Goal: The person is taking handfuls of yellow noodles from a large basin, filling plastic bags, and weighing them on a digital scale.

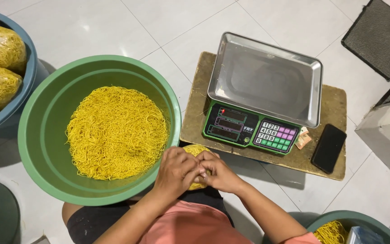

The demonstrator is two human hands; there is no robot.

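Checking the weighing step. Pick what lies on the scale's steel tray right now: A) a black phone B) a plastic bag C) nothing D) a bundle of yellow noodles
C: the steel tray is bare, and both hands, left hand and right hand, hold the noodle bundle beside the green basin.

Left hand and right hand clasp a noodle bundle beside the green basin.

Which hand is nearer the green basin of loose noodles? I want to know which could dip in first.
Left. The left hand overlaps the green basin's near rim; the right hand, clasped against it around a noodle bundle, sits farther from the basin.
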